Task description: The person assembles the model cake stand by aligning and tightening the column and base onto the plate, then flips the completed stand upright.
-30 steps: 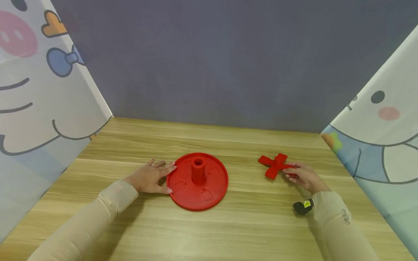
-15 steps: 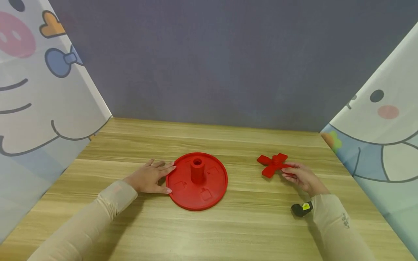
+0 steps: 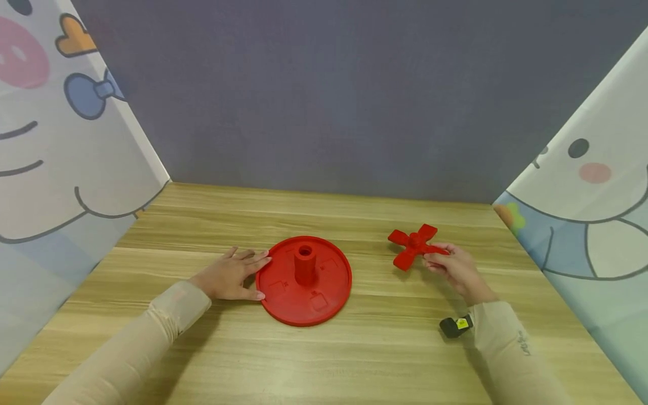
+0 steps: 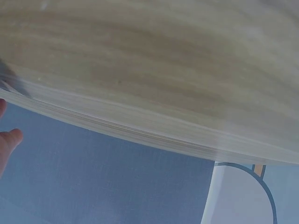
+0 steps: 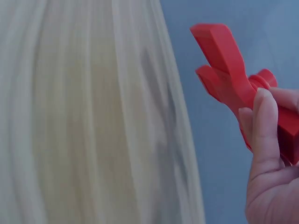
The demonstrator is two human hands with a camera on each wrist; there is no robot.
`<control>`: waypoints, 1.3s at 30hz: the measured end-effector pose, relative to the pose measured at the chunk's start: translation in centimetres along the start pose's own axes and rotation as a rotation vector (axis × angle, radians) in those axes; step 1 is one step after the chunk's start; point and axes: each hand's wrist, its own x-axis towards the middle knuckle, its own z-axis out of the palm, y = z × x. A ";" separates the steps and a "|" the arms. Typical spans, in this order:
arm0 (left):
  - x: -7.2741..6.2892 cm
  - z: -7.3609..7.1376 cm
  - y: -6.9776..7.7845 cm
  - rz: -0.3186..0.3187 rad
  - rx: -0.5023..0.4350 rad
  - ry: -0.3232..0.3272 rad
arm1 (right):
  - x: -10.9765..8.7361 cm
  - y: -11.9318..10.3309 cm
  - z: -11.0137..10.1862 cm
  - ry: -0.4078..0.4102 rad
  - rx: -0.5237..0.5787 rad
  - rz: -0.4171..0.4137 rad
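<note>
A round red base (image 3: 329, 306) with a raised rim and an upright hollow post (image 3: 305, 270) in its middle stands on the wooden table. At its left rim lies my left hand (image 3: 225, 278), fingers spread and straight, with the thumb and fingertips on the edge. To the right, my right hand (image 3: 458, 273) pinches one arm of a red four-armed cross piece (image 3: 414, 241) that has a round knob at its centre. In the right wrist view the cross piece (image 5: 229, 65) is tilted and raised above the tabletop. Only fingertips (image 4: 10, 140) show in the left wrist view.
The wood-grain table (image 3: 324, 365) ends at a dark grey back panel (image 3: 324, 101). Cartoon-printed panels (image 3: 76, 157) stand on both sides. A small black device (image 3: 455, 326) with a yellow-green mark sits at the right sleeve cuff.
My right hand has lifted the cross piece and brought it slightly left, tilting it. The left hand stays at the round base, which has not moved on the table.
</note>
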 end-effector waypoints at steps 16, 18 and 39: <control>-0.3 -0.5 0.3 -0.007 0.005 -0.037 | -0.1 0.6 6.1 0.145 -0.190 -0.209; -0.2 -0.6 0.4 -0.005 0.010 -0.038 | 0.0 0.8 6.6 0.143 -0.208 -0.217; -0.1 -0.5 0.2 0.005 0.024 -0.030 | 0.9 2.0 12.8 0.090 -0.435 -0.379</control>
